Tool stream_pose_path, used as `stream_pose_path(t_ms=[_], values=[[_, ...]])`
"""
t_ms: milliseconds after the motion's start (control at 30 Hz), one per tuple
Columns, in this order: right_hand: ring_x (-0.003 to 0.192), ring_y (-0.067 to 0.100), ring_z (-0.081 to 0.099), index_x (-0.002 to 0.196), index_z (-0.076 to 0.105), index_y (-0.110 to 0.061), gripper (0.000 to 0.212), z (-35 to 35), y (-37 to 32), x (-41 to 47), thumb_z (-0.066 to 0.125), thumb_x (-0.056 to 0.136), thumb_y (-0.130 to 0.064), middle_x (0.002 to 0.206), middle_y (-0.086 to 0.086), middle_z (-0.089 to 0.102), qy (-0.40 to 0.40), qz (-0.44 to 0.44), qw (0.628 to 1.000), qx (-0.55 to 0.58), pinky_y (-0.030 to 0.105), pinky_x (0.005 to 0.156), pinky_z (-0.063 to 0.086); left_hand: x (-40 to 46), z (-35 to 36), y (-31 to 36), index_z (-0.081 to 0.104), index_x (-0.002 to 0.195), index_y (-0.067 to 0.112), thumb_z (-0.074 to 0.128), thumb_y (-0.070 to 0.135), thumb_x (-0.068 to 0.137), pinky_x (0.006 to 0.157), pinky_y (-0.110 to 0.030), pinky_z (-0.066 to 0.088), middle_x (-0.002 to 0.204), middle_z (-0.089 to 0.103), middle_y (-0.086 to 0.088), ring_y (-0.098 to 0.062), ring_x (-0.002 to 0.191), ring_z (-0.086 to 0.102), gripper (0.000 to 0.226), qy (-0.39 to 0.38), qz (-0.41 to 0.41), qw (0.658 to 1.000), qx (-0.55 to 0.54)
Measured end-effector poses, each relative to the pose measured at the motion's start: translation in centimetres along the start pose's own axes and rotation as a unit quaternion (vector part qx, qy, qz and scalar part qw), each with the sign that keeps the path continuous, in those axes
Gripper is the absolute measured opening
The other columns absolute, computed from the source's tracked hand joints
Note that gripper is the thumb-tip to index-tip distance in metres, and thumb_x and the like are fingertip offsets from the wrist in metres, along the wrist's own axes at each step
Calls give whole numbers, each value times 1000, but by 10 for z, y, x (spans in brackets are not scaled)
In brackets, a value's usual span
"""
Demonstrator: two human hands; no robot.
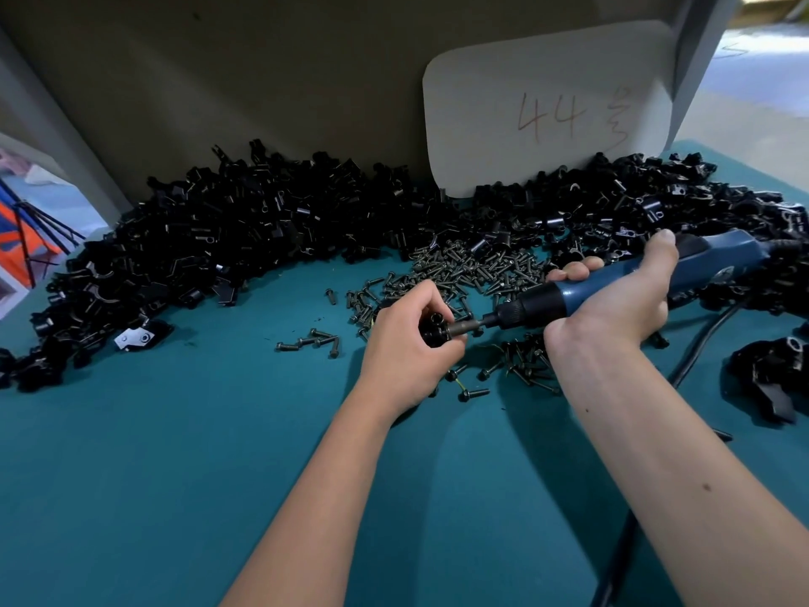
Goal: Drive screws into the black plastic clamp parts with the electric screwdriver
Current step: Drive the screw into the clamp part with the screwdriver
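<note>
- L hand (405, 343): fingers curled round one small black plastic clamp part (433, 329), held just above the teal felt-covered table (175, 475). I read the part's round bore as facing up and towards me; most of its body is hidden in the fingers.
- R hand (613, 295): wrapped round the blue-and-black corded electric screwdriver (613, 284), thumb laid along the top near the black switch.
- Key relation: driver's long axis runs approx. horizontal, right to left, dipping slightly toward the bit. Bit tip (466, 328) meets the clamp part's right side, so the part lies directly left of the tool, in line w/ the shaft. Can't tell if a screw is seated under the tip; too small and shadowed.
- My call: the drive step is in hand; next move needs push along that same axis, L hand bracing against it. L hand is the nearer one to the part, R supplies thrust.
- Risk, as I judge it: any tilt betw. bit and bore and the bit slips toward the L fingertips (442, 302).
- Stock: loose dark metal screws (473, 265) spread just behind and under both hands; big heap of black clamp parts (219, 230) along the back, well apart from the hands.
- Misc.: white card marked "44" (547, 111) leaning upright behind the heap.
</note>
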State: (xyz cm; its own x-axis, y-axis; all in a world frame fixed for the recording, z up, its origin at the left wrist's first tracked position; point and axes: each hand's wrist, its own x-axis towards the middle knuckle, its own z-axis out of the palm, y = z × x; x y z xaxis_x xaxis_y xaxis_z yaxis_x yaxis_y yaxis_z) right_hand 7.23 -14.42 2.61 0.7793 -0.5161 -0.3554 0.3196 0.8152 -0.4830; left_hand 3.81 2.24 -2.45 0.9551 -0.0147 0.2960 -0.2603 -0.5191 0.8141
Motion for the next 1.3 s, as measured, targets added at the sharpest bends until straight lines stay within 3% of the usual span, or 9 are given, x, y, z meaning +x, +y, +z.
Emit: stream_pose_path(t_ms=[167, 500, 667, 833, 1300], values=[[46, 16, 46, 115, 49, -18, 39, -1, 2, -1, 73, 93, -41, 60, 1, 53, 4, 9, 1000, -10, 30, 53, 46, -3, 0, 1, 50, 81, 31, 70, 13, 74, 53, -51, 53, 71, 61, 3, -25, 63, 59, 28, 15, -3, 999, 29], [47, 16, 47, 115, 49, -18, 40, 0, 2, -5, 72, 92, -41, 61, 0, 52, -5, -5, 1000, -14, 31, 54, 46, -2, 1, 8, 50, 78, 34, 70, 16, 71, 52, -48, 52, 68, 58, 12, -10, 52, 49, 28, 2, -41, 998, 47], [47, 17, 46, 114, 48, -19, 38, 0, 3, -7, 72, 93, -41, 58, -1, 52, -7, -9, 1000, -13, 31, 54, 46, -2, 2, 9, 53, 81, 31, 68, 17, 70, 55, -46, 53, 68, 60, 7, -21, 61, 58, 24, -3, -44, 997, 60], [47, 17, 46, 113, 48, -20, 36, 1, 4, -8, 71, 94, -42, 59, -1, 52, -7, -13, 1000, -13, 31, 54, 46, -1, 5, 7, 53, 81, 32, 68, 20, 71, 55, -30, 42, 67, 61, 6, -12, 57, 52, 22, -4, -58, 995, 86], [46, 16, 45, 111, 47, -18, 38, -1, 5, -3, 71, 94, -42, 60, 1, 51, 6, -9, 1000, -20, 30, 51, 44, -5, 10, 9, 47, 79, 36, 68, 23, 75, 51, -28, 29, 58, 52, 9, -10, 51, 43, 25, 6, -62, 987, 147]])
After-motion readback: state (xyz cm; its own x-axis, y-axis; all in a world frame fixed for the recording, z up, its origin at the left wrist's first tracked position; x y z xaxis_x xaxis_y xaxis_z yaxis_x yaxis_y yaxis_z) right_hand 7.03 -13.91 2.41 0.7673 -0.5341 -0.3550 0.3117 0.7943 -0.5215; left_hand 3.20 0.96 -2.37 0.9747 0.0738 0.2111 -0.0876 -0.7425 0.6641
